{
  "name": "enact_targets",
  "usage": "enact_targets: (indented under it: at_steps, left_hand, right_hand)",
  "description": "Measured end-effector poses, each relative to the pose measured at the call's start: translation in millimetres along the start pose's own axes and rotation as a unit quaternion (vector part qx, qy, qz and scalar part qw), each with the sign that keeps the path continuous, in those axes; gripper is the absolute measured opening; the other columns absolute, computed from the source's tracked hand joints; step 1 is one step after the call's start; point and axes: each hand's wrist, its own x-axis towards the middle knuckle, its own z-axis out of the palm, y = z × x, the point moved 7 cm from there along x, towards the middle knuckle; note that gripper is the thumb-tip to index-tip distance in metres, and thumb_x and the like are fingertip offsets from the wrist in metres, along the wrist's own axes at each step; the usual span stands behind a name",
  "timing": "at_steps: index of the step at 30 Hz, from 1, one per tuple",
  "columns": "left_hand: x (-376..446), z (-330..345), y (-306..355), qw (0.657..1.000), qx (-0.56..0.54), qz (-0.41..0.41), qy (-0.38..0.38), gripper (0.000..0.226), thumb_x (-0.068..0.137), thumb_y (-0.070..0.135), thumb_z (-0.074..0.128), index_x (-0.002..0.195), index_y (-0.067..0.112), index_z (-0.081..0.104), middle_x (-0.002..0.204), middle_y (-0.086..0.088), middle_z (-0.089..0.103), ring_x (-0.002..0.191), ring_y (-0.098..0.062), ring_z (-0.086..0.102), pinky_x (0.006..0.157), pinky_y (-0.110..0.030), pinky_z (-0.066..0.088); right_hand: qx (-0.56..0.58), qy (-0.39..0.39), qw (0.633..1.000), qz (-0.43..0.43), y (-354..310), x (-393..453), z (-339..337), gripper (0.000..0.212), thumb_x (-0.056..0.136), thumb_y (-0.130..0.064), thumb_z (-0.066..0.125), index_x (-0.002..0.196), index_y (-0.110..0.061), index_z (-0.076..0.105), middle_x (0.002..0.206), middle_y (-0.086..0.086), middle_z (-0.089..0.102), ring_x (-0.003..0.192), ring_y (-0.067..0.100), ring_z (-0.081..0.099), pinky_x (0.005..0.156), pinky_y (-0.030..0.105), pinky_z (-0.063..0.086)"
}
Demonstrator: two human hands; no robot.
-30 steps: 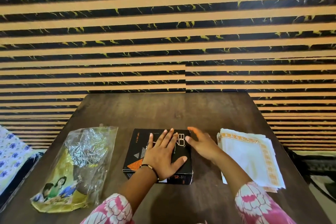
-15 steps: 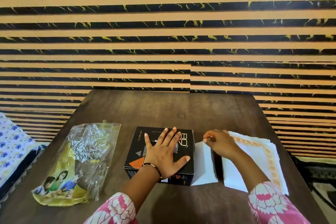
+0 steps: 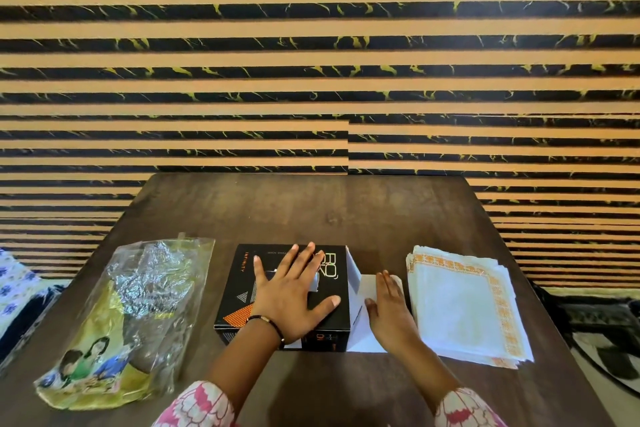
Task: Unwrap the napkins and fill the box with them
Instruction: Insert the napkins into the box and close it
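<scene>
My left hand [image 3: 291, 295] lies flat, fingers spread, on the black box [image 3: 239, 291] at lower centre; its white side flap [image 3: 356, 291] hangs open toward the right; my right hand [image 3: 389, 305] rests on that flap with straight fingers, gripping nothing; the napkins [image 3: 464, 302] sit stacked just right of it, apparently square, orange borders up; the emptied wrapper [image 3: 138, 315] lies lower left; the box interior is hidden.

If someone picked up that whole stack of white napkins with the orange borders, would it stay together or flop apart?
The napkin stack would probably sag: the sheets look thin and soft. Its edges are already fanned and uneven, so loose sheets could slide apart unless held from both sides. It looks light, and a push across the table might shear the top layers.
</scene>
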Motion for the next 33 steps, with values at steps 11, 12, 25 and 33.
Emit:
enact_targets:
  at_steps: [11, 12, 25, 33]
  left_hand:
    - [4.0, 1.5, -2.8, 1.000, 0.002, -0.014, -0.003, 0.086, 0.070, 0.083, 0.007, 0.143, 0.038, -0.002, 0.156, 0.015, -0.008, 0.144, -0.012, -0.011, 0.106, -0.070, -0.012]
    - [3.0, 2.0, -2.2, 1.000, 0.005, -0.014, -0.007, 0.084, 0.072, 0.081, 0.009, 0.143, 0.038, -0.002, 0.156, 0.015, -0.008, 0.144, -0.012, -0.011, 0.106, -0.070, -0.011]
    - [3.2, -1.2, 0.3, 1.000, 0.002, -0.011, 0.009, 0.091, 0.065, 0.084, 0.005, 0.143, 0.038, 0.002, 0.157, 0.015, -0.003, 0.144, -0.012, -0.007, 0.107, -0.070, -0.008]
    - [-2.8, 5.4, 5.8, 0.994, 0.048, 0.060, -0.074, 0.124, 0.042, 0.096, 0.028, 0.143, 0.034, -0.012, 0.155, 0.004, -0.022, 0.141, -0.022, -0.024, 0.105, -0.067, -0.019]
  right_hand:
    - [0.096, -0.002, 0.995, 0.009, -11.8, 6.7, -9.4, 0.040, 0.093, -0.005, 0.041, 0.131, -0.017, 0.049, 0.133, 0.001, 0.051, 0.123, 0.021, 0.048, 0.101, 0.025, 0.041]
    - [0.127, -0.014, 0.992, 0.008, -16.4, 0.9, -10.7, 0.039, 0.091, 0.000, 0.040, 0.120, -0.019, 0.058, 0.118, -0.003, 0.058, 0.112, 0.018, 0.055, 0.091, 0.021, 0.045]
    - [0.086, -0.365, 0.924, -0.076, -31.9, -68.8, -4.8, 0.047, 0.085, 0.009, 0.047, 0.124, -0.014, 0.057, 0.122, 0.010, 0.065, 0.108, 0.027, 0.063, 0.091, 0.034, 0.051]
    - [0.077, -0.354, 0.923, -0.127, -49.8, -71.3, 4.4, 0.047, 0.093, 0.000, 0.042, 0.136, -0.019, 0.046, 0.125, 0.001, 0.057, 0.092, 0.007, 0.058, 0.071, 0.000, 0.039]
